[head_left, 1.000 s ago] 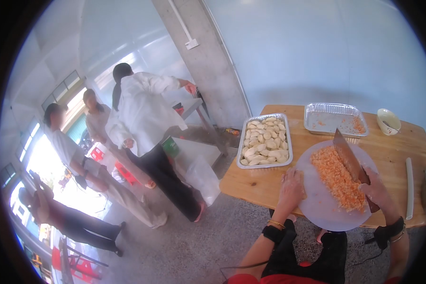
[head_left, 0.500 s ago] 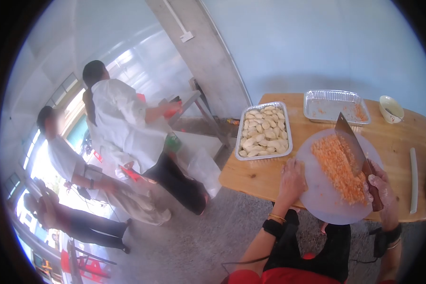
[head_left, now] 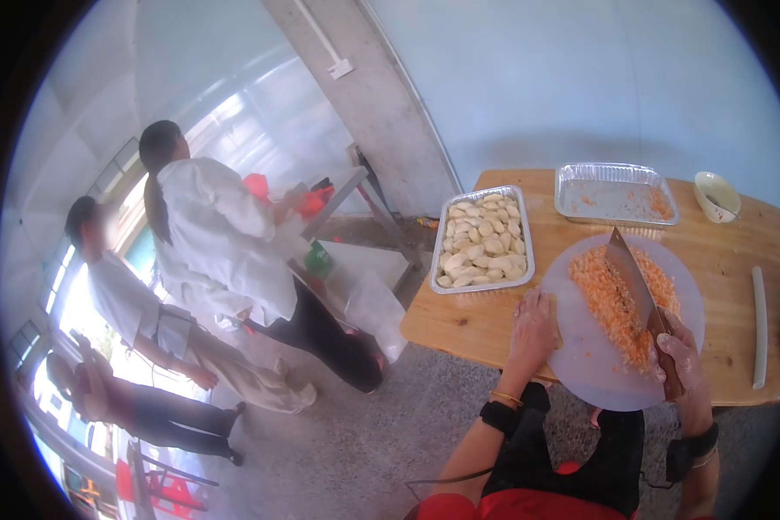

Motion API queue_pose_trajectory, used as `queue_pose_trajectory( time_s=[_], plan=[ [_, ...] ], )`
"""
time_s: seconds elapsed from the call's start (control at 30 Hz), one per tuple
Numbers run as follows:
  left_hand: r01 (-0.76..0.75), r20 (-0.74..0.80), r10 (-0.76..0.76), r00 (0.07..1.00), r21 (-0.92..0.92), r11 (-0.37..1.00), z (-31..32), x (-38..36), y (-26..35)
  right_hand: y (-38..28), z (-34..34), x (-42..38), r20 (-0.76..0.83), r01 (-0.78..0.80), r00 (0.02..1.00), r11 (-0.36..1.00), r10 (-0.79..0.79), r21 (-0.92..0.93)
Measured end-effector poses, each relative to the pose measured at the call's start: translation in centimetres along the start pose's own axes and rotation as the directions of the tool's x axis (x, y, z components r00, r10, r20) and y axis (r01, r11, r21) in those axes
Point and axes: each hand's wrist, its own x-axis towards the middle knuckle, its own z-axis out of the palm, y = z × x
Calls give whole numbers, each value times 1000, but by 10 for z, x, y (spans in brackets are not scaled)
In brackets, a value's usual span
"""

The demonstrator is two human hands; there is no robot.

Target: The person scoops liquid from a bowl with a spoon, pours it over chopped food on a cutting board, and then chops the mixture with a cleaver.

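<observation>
My right hand [head_left: 683, 351] grips the wooden handle of a cleaver [head_left: 634, 282]. The cleaver's blade stands in chopped orange filling [head_left: 605, 299], with some of the filling on either side of it. Beneath lies a round white board [head_left: 572, 364] at the table's front edge. At the board's left rim rests my left hand [head_left: 533, 325], its fingers close together and lying flat, with nothing in them. Beyond it is a foil tray of dumplings [head_left: 485, 238].
Behind the board sit a foil tray [head_left: 615, 204] with orange scraps and a small bowl [head_left: 716, 198]. A pale rod [head_left: 758, 329] lies at the right of the wooden table [head_left: 459, 321]. Several people stand at the left, one beside another table [head_left: 355, 186].
The cleaver and my right hand have moved left and toward me, and the blade now splits the filling. A person in white at the left has shifted position.
</observation>
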Motion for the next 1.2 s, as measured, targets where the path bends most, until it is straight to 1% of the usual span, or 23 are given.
queue_pose_trajectory(
  time_s=[0.03,0.1,0.13,0.2,0.23,0.3,0.43,0.5,0.53,0.6,0.63,0.7,0.83,0.9,0.93,1.0,1.03,1.13,1.2],
  plan=[
    [6,15,-6,1000,4,1000,-1,-1,0,-3,4,-1,0,-3,1000,1000,3,2],
    [8,15,-8,1000,3,1000,2,-2,-1,-11,15,-5,23,56,998,998,-55,-14],
    [11,8,-11,1000,-1,1000,2,-2,-1,-10,16,-6,19,54,998,998,-54,-14],
    [6,5,-6,1000,-2,1000,0,-1,1,-7,18,-5,-21,114,993,993,-114,-12],
    [0,3,0,1000,0,1000,-1,-2,2,-3,17,-4,-21,111,994,994,-112,-13],
    [0,-2,0,1000,-5,1000,0,-2,0,5,10,-1,-112,32,993,997,-39,-68],
    [-14,-25,14,1000,12,1000,4,-2,-2,-4,12,-3,-88,38,995,998,-42,-43],
    [-17,-42,18,999,15,1000,6,-2,-3,-10,24,-7,-94,116,989,993,-118,-23],
    [-19,-64,21,998,21,1000,6,-2,-3,-8,24,-6,-95,115,989,993,-117,-24],
    [-18,-57,20,998,26,999,4,-2,-1,-1,22,-2,-118,142,983,990,-143,-18],
    [-20,-53,21,998,31,999,3,-1,-1,2,19,-2,-119,142,982,990,-143,-18],
    [-25,-49,26,998,14,1000,3,-1,-1,6,12,-1,-84,48,995,991,-58,-123],
    [-5,-21,5,1000,15,1000,-1,-1,1,-3,20,-6,-78,64,994,992,-73,-107],
    [-4,-18,5,1000,15,1000,1,-2,-1,-11,31,-13,-111,116,986,988,-127,-98],
    [-3,-17,3,1000,15,1000,1,-2,-1,-8,29,-13,-113,114,986,989,-125,-97],
    [-9,-22,10,1000,24,1000,1,-2,-1,3,21,-11,-151,72,983,974,-105,-214],
    [-17,-31,18,999,32,999,1,-1,-1,5,18,-10,-150,74,983,973,-108,-217],
    [-49,-57,51,997,35,998,0,-2,-2,6,13,-9,-118,70,989,979,-94,-191],
    [-49,-43,51,998,41,998,-3,-2,1,-3,19,-11,-125,137,980,979,-156,-150]
  ],
)
